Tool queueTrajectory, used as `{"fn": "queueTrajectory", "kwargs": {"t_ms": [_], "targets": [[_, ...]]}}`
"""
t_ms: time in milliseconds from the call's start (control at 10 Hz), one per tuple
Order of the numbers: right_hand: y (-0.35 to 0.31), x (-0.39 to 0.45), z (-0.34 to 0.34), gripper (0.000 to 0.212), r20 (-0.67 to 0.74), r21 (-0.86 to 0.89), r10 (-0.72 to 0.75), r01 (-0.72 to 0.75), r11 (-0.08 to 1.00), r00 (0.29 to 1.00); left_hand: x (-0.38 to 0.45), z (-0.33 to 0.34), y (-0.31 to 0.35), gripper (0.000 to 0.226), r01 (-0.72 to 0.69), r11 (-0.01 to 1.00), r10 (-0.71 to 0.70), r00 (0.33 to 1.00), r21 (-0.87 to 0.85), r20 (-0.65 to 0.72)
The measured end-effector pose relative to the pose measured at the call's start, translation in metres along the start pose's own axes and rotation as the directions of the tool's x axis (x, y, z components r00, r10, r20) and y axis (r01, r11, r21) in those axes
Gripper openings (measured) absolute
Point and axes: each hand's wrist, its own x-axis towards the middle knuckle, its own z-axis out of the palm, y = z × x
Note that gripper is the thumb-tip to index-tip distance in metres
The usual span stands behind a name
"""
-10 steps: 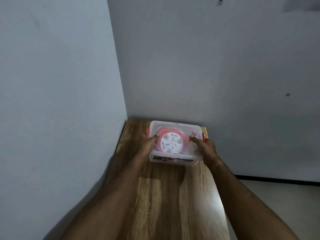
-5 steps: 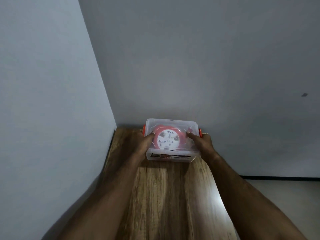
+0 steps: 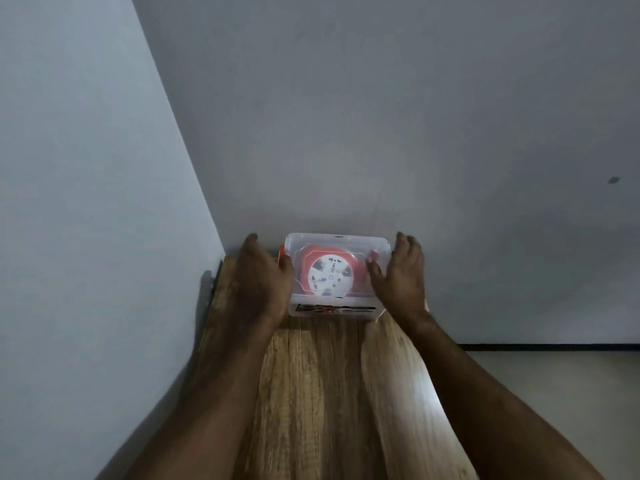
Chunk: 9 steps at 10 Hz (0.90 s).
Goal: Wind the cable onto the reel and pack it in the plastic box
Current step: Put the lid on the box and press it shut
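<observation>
Left hand (image 3: pixel 263 278) and right hand (image 3: pixel 401 275), fingers straight, flanking lidded plastic box (image 3: pixel 337 242) with reel (image 3: pixel 330 275)

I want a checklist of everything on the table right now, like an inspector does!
Surface: wooden table, in a wall corner.
Job's things: clear plastic box, lid on, at the far end; red and white reel inside.
Clutter: nothing seen.
Grippers: left hand and right hand flank the box, fingers straight.
Cables: loose cable, nothing seen.
Surroundings: grey walls; floor at right.
</observation>
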Motion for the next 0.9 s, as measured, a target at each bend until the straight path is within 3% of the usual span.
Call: {"fn": "queueTrajectory", "kwargs": {"t_ms": [100, 200, 300, 500, 900], "targets": [[-0.008, -0.018, 0.011, 0.070, 0.128, -0.193, -0.284, 0.304, 0.933, 0.950, -0.020, 0.006, 0.016, 0.065, -0.514, 0.823, 0.521, 0.852, 0.241, 0.037], [-0.008, -0.023, 0.024, 0.072, 0.311, -0.233, -0.300, 0.378, 0.896, 0.902, -0.030, 0.036, 0.018, 0.070, -0.677, 0.680, 0.598, 0.734, 0.280, 0.321], [-0.006, -0.019, 0.027, 0.082, 0.404, -0.264, -0.261, 0.384, 0.885, 0.877, -0.026, 0.049, 0.008, 0.073, -0.685, 0.675, 0.565, 0.719, 0.274, 0.405], [-0.008, -0.006, 0.034, 0.091, 0.427, -0.288, -0.256, 0.399, 0.870, 0.867, -0.010, 0.056, 0.009, 0.067, -0.693, 0.662, 0.573, 0.714, 0.287, 0.402], [-0.014, -0.001, 0.027, 0.082, 0.384, -0.276, -0.261, 0.379, 0.883, 0.886, -0.013, 0.047, 0.021, 0.072, -0.662, 0.693, 0.544, 0.740, 0.285, 0.396]]}}
